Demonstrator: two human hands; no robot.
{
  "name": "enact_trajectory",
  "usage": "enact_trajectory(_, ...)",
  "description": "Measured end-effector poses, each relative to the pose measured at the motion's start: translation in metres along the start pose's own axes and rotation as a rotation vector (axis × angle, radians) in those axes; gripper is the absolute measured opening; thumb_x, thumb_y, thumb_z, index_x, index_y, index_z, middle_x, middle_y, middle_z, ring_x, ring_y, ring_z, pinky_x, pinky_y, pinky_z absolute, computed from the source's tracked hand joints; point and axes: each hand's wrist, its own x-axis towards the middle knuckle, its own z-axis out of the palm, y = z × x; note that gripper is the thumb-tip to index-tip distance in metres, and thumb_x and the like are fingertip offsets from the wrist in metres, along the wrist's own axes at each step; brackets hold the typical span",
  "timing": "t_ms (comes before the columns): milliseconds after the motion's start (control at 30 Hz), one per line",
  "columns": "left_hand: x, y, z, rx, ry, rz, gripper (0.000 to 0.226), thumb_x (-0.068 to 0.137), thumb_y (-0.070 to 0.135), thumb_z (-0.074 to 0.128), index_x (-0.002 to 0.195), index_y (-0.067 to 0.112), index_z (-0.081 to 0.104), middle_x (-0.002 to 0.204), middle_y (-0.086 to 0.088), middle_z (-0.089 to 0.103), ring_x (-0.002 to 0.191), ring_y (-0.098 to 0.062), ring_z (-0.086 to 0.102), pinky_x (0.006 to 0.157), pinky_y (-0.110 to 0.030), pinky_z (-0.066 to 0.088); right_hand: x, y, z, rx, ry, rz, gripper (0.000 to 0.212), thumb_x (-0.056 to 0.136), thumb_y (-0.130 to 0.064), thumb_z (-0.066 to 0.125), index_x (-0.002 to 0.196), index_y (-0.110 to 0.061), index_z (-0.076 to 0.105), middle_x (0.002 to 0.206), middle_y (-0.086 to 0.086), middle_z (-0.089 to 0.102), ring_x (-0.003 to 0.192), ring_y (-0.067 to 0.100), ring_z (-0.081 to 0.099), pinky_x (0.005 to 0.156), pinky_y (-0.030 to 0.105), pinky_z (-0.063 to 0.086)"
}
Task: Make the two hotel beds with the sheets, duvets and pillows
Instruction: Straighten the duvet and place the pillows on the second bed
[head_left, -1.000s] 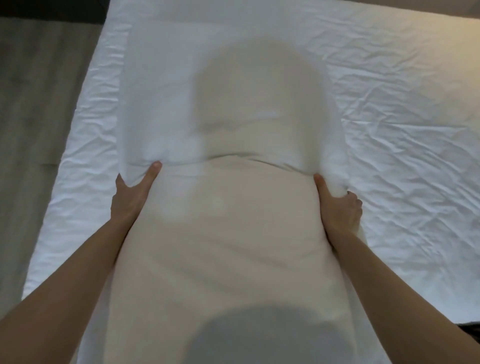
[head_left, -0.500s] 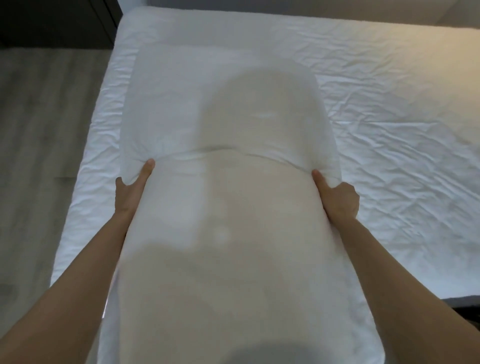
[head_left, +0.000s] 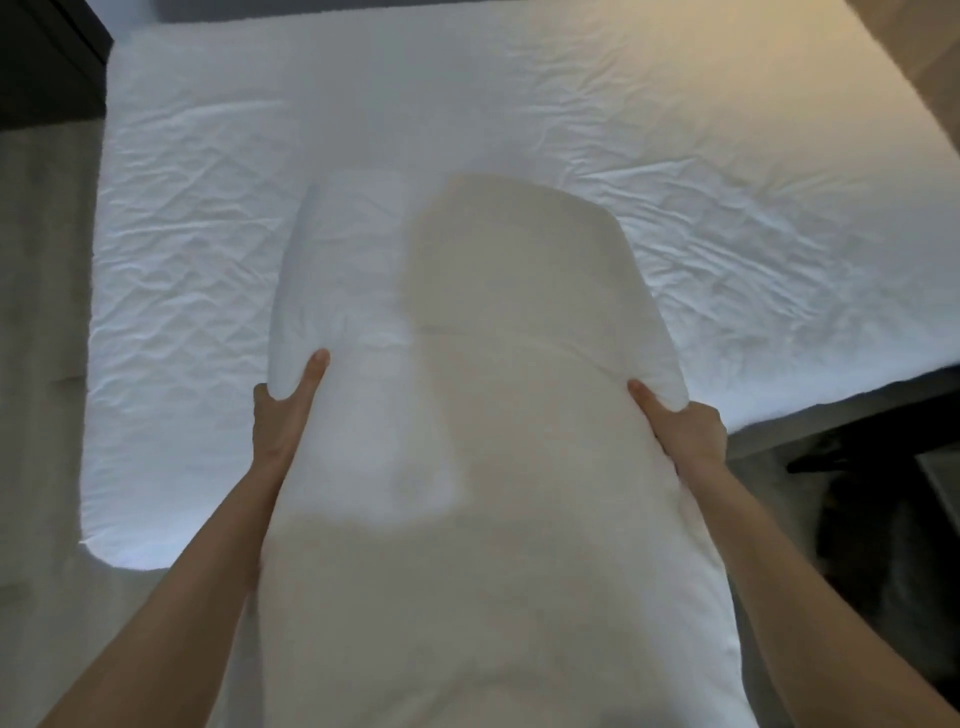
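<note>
White pillowcase (head_left: 457, 270), gripped by left hand (head_left: 283, 415) and right hand (head_left: 680, 431), half-covers the pillow (head_left: 493, 571).

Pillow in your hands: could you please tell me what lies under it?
The wrinkled white sheet shows all round the far half of the pillow. The patch directly beneath is covered, so anything lying there cannot be seen. The left hand and right hand grip its sides.

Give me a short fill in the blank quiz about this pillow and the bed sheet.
1. Number of hands gripping the pillow: ___.
2. The left hand grips the pillow's left side; the right hand grips its ___ side.
3. The wrinkled bed sheet beyond the pillow is coloured ___.
Missing words: two; right; white.
</note>
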Motion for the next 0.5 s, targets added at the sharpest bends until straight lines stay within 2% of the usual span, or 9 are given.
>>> enact_trajectory(167, -0.070, 0.019, 0.074, -0.042, -0.062, 0.119, 0.097, 0.072, 0.072, 0.063, 0.145, 0.015, 0.035, 0.141, -0.005, 0.048, 0.124, -0.023, 0.049, 0.092, -0.028, 0.035, 0.018, 0.065, -0.085, 0.115, 0.056, 0.028, 0.083, 0.069, -0.078, 0.062, 0.101, -0.001, 0.067, 0.101, 0.017, 0.068, 0.095, 0.035, 0.063, 0.085, 0.042, 0.052)
enact_trajectory(300, -0.141, 0.024, 0.128, -0.085, -0.103, 0.178, 0.102, 0.065, 0.081, 0.062, 0.142, 0.018, 0.039, 0.135, -0.003, 0.052, 0.113, -0.018, 0.051, 0.092, -0.031, 0.038, 0.037, 0.113, -0.164, 0.175, 0.125, -0.027, 0.075, 0.073, -0.075, 0.062, 0.097, -0.005, 0.068, 0.098, 0.013, 0.067, 0.090, 0.031, 0.061, 0.076, 0.034, 0.047)
enact_trajectory(433, -0.197, 0.041, 0.184, -0.117, -0.108, 0.207, 0.095, 0.071, 0.077, 0.059, 0.142, 0.019, 0.038, 0.138, -0.004, 0.051, 0.117, -0.019, 0.050, 0.091, -0.029, 0.036, 0.053, 0.141, -0.238, 0.197, 0.193, -0.076, 0.070, 0.073, -0.075, 0.062, 0.086, -0.007, 0.066, 0.087, 0.010, 0.065, 0.081, 0.029, 0.061, 0.068, 0.032, 0.044)
enact_trajectory(500, -0.219, 0.056, 0.220, -0.116, -0.114, 0.210, 0.094, 0.073, 0.077, 0.056, 0.144, 0.018, 0.036, 0.140, -0.006, 0.048, 0.123, -0.023, 0.048, 0.090, -0.030, 0.035, 0.066, 0.148, -0.278, 0.195, 0.238, -0.097, 0.068, 0.074, -0.074, 0.062, 0.084, -0.007, 0.063, 0.087, 0.010, 0.062, 0.083, 0.029, 0.060, 0.067, 0.032, 0.042)
